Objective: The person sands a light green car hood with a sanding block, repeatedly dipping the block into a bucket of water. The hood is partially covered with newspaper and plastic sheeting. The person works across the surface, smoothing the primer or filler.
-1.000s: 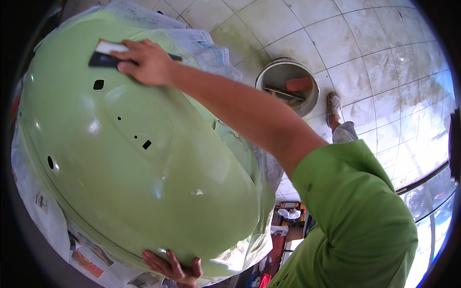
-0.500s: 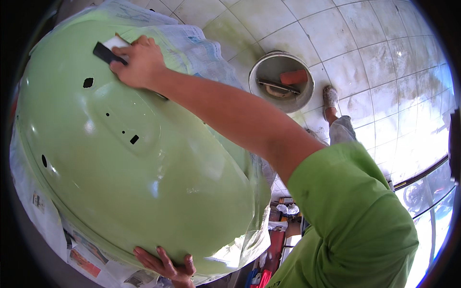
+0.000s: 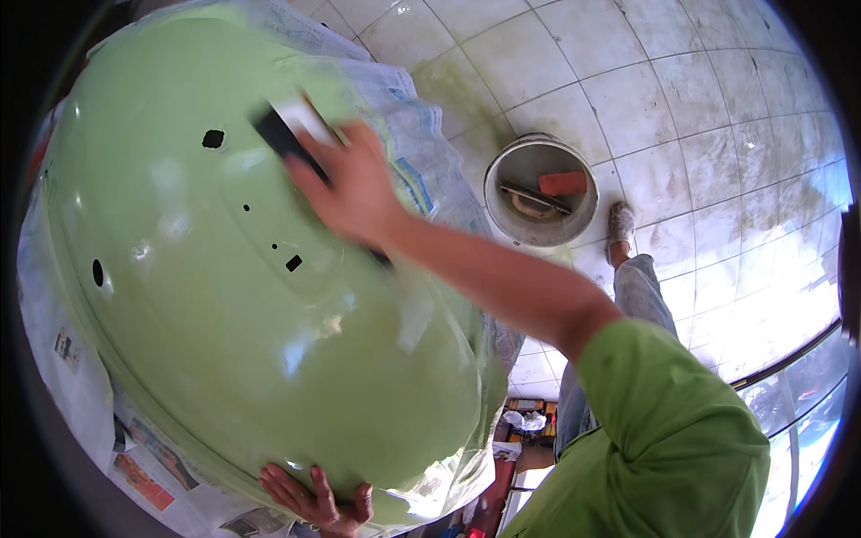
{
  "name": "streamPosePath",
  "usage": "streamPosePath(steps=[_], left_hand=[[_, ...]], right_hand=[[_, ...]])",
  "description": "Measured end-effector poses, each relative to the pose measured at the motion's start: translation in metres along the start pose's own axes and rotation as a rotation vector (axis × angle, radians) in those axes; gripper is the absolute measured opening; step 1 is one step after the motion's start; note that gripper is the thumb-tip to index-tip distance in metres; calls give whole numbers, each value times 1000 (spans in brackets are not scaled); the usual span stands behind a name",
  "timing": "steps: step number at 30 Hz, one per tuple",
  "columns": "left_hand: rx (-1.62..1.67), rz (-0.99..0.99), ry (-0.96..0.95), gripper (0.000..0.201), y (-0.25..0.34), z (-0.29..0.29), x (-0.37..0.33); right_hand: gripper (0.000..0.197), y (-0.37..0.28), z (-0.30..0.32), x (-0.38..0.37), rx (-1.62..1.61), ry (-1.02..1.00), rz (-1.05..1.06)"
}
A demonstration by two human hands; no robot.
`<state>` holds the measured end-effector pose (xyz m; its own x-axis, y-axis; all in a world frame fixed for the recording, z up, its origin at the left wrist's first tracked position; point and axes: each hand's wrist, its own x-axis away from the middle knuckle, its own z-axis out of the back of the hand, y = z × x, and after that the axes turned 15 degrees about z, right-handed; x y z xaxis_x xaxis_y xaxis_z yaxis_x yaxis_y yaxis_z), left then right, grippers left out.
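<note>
A large domed light-green body panel [image 3: 359, 394], with several dark holes, takes up the left side of the view. My right hand [image 3: 354, 184], blurred by motion, is closed around a long dark sanding block [image 3: 285, 139] with a whitish sheet along one side. That block lies against the upper part of the panel, just right of a dark hole; its other end shows beneath my wrist. At the panel's near edge, my left hand [image 3: 321, 502] rests on the green surface with its fingers apart, holding nothing.
Newspaper and thin sheeting [image 3: 76, 394] surround the panel. On the tiled floor [image 3: 700, 161] stands a round bucket [image 3: 493, 193] containing a reddish block and a dark-edged tool with a curved handle. My shod foot [image 3: 621, 220] is beside it. Assorted items [image 3: 529, 417] lie below my right arm.
My right hand has slid the sanding block rightward and slightly nearer across the panel. The view has shifted a little. My left hand stays at the near edge.
</note>
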<state>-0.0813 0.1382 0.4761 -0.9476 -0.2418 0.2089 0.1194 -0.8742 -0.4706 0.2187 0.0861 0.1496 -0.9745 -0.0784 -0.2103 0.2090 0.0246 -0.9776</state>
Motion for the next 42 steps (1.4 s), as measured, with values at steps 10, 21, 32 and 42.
streamPosePath(steps=[10,21,32,42], left_hand=[[-9,18,-27,82,-2,1,3],[40,-52,3,84,-8,-3,-11],[6,14,-97,85,-3,9,7],[35,-19,-44,86,-7,2,5]], right_hand=[[49,-42,63,173,-61,-167,-3],[49,49,-47,-159,18,84,107],[52,-44,82,183,-161,-221,105],[45,49,-31,-60,-209,62,113]])
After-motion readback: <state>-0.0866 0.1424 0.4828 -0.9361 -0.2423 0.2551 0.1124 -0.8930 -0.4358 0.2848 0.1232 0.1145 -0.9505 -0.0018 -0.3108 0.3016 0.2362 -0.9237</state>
